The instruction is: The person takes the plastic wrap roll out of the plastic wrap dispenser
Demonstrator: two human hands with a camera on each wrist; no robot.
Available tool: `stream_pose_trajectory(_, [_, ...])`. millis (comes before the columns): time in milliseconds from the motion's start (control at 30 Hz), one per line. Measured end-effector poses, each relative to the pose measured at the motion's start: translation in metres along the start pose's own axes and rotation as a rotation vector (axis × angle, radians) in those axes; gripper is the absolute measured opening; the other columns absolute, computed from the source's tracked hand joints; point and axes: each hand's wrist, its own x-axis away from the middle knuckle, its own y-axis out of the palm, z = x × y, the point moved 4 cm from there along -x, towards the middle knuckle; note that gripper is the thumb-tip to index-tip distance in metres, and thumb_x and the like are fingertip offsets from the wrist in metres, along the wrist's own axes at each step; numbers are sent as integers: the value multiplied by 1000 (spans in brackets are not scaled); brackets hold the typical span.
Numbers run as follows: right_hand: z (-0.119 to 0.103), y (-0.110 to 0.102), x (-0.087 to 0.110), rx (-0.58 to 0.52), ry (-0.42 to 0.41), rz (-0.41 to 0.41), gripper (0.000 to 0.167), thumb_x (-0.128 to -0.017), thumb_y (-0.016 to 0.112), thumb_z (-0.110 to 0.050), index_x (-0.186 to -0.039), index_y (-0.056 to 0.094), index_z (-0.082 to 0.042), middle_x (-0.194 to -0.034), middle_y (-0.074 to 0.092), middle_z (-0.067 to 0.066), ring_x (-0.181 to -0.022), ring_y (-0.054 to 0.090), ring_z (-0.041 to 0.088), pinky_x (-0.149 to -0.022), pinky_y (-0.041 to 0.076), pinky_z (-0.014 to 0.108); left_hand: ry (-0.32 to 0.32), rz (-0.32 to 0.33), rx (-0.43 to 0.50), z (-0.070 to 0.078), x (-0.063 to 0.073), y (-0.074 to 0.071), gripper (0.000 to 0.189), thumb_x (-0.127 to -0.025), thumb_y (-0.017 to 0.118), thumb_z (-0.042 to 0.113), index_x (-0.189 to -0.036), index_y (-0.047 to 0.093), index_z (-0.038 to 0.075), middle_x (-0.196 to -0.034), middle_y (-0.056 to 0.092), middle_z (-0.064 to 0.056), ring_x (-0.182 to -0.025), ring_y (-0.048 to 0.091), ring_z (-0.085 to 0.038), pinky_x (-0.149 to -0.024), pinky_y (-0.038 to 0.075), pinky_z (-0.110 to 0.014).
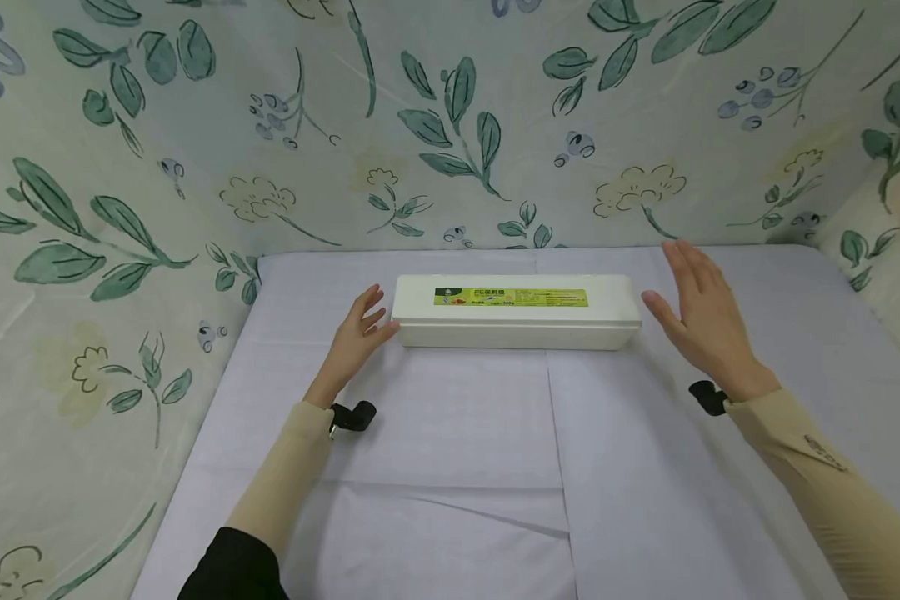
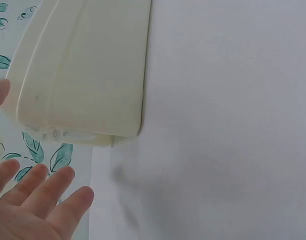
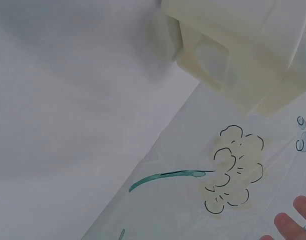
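A long cream-white cling film box (image 1: pixel 517 334) with a yellow-green label (image 1: pixel 511 297) lies across the far part of the table. By its left end is my left hand (image 1: pixel 357 335), fingers spread; whether the thumb touches the box I cannot tell. The left wrist view shows the box's end (image 2: pixel 83 90) beside the spread fingers of the left hand (image 2: pixel 35 207). Off the right end, with a gap between, my right hand (image 1: pixel 705 321) is held up with straight fingers. In the right wrist view a recess shows in the box's end (image 3: pixel 253 70), and only fingertips (image 3: pixel 290 227) appear.
A white cloth (image 1: pixel 450 425) with fold creases covers the table. Behind and to the left hangs a curtain (image 1: pixel 330 108) printed with leaves and flowers. Black wrist cameras (image 1: pixel 354 416) sit at both cuffs.
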Motion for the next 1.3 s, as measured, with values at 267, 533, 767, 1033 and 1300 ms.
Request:
stream_pose_trajectory(267, [-9,1,-6,-28,-3,-31,77,-98,44,-51,-154,12,-11,-156,15,20,-140,15,41,-111,12,57,-51,-34,121,-6,-6,2,86,-87,67,3,-153,11,7,-156,15,-17,-140,22,-36,-112,21,-47])
stream_pose_trajectory(533, [-20,2,-12,-98,-29,-111,81,-96,57,-39,-155,8,-14,-157,15,17,-139,18,41,-111,14,55,-72,-44,134,-34,-23,6,96,-82,72,1,-154,11,17,-157,15,-7,-141,20,-30,-113,20,-44])
stream_pose_trajectory(767, [-33,6,-20,-105,-46,-174,90,-90,66,-36,-155,7,-16,-157,14,15,-140,16,40,-110,14,58,-70,-73,95,-34,-28,8,96,-81,73,-2,-153,11,9,-157,15,-10,-141,21,-29,-112,22,-41])
stream_pose_trajectory(1033, [-44,10,-26,-161,-81,-205,90,-90,66,-40,-155,8,-21,-157,16,11,-140,17,36,-109,17,59,-112,-132,129,-39,-38,12,99,-77,72,-11,-152,10,4,-157,11,-15,-142,17,-33,-114,18,-42])
stream_pose_trajectory(1300, [-62,15,-35,-149,-124,-264,93,-86,70,-39,-155,11,-17,-157,18,11,-139,20,36,-109,21,57,-128,-122,81,-46,-44,15,100,-76,76,-7,-153,13,7,-156,16,-12,-140,22,-30,-113,21,-38])
